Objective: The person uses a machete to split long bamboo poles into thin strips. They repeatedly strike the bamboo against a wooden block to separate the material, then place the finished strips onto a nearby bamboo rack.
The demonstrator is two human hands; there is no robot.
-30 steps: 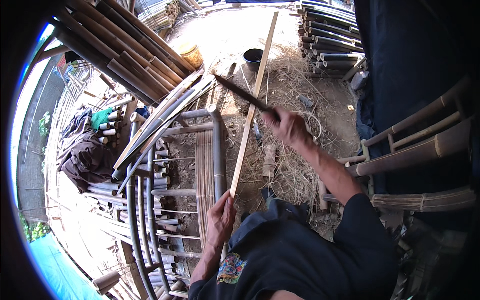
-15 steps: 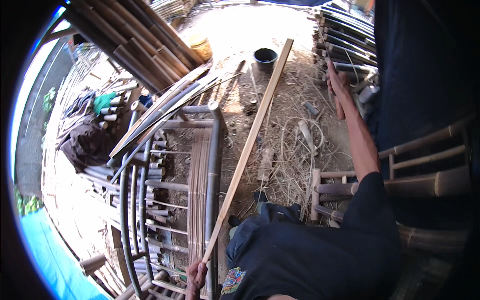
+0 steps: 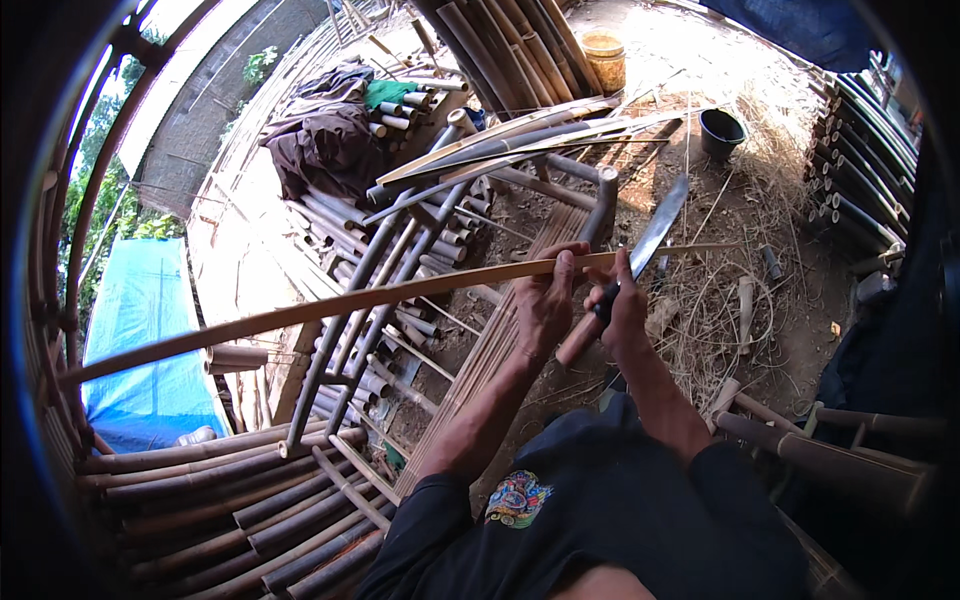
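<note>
A long, pale bamboo strip [image 3: 300, 312] lies across in front of me, its far left end beyond the bamboo furniture and its right end past my hands. My left hand [image 3: 546, 303] is closed on it near the right part, thumb on top. Close beside, my right hand [image 3: 626, 312] grips a machete [image 3: 661, 229]; its broad metal blade points up and away, and its wooden handle sticks out below the fist. The blade crosses the strip right by my right thumb and fingers. Whether the edge touches the strip, I cannot tell.
A bamboo bench frame [image 3: 604, 205] with a slatted seat stands left of my arms, split bamboo lying over its far end. Shavings [image 3: 720, 300] litter the ground at right. Beyond are a black bucket [image 3: 722, 140], a yellowish tub [image 3: 604, 62] and stacked bamboo poles [image 3: 850, 170].
My right hand has come in from the far right with the machete, next to my left hand. The strip has swung from pointing away to lying crosswise, and my left hand has moved up along with it.
</note>
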